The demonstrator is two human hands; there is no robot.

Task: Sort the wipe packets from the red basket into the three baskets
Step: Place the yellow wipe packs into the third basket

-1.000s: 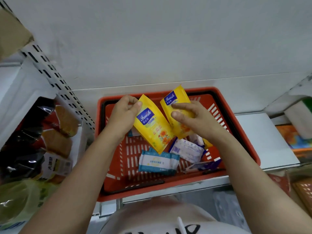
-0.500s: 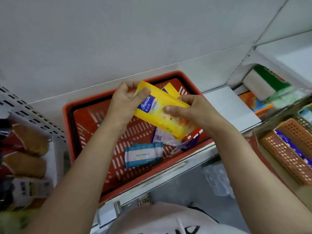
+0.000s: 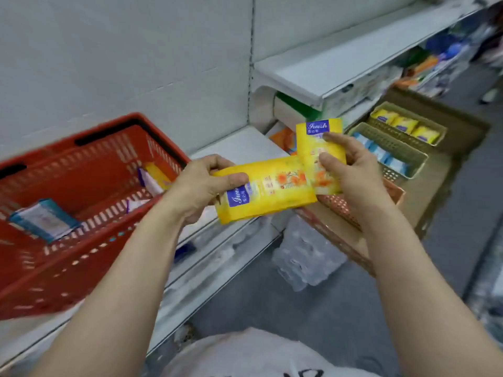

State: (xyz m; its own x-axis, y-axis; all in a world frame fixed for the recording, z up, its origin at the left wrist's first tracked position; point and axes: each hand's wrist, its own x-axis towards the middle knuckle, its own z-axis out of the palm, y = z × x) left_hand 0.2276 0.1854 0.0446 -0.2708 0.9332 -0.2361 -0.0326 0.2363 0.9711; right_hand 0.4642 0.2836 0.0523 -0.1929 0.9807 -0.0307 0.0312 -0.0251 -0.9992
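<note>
- The left hand (image 3: 201, 186) grips one yellow packet (image 3: 269, 194), thumb on top and fingers curled under it. This packet lies flat.
- The right hand (image 3: 351, 170) pinches a second yellow packet (image 3: 315, 148), which stands up tall. Its lower edge seems to touch the flat one.
- Both packets are up in the air, to the right of the red basket (image 3: 81, 268) and out of it.
- Farther right of the red basket is a basket with yellow packets (image 3: 435, 141) already in a row. I think these two go there.
- A basket with blue packets (image 3: 413, 164) sits just in front of that one. Don't drop them in it by mistake.
- Carry them over the blue one, right to the far one, before letting go.
- Put one packet in at a time, so they sit neat like the others.
- Hold tight, because the wrappers look slippery.
- The red basket has a blue and white packet (image 3: 43, 220) and more packets (image 3: 151, 176) left to sort.
</note>
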